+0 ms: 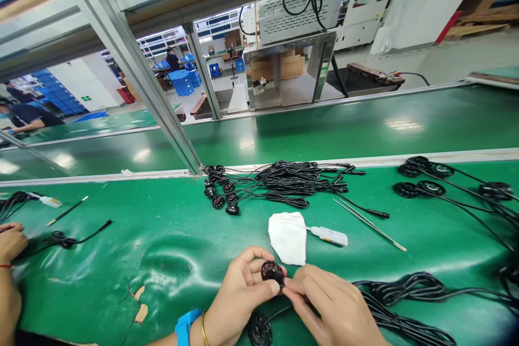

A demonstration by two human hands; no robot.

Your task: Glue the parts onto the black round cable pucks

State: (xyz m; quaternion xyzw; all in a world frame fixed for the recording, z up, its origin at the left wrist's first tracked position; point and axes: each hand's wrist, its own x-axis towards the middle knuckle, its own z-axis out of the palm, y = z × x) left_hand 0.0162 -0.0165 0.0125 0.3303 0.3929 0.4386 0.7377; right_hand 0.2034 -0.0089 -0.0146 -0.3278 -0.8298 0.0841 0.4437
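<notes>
My left hand (pixel 239 289) is closed around a round black part (pixel 272 271) with a ribbed, slotted rim, holding it tilted between thumb and fingers. At that part's lower right edge, the fingers of my right hand (pixel 320 294) pinch a short dark length that looks like its cable; most of it is hidden by the fingers. Below my hands lies another round black part (pixel 259 330) on the green mat, with a cable running under my right hand. Just beyond them are a white cloth (pixel 288 238) and a small translucent bottle (pixel 331 235) with a thin tip.
Bundled black cables (pixel 287 178) with round ends lie behind the cloth. Metal tweezers (pixel 371 224) rest to their right. Coiled cables (pixel 405 303) and round black discs (pixel 430 188) fill the right side. At far left is another person's hand (pixel 12 240). The mat has torn patches (pixel 141 313).
</notes>
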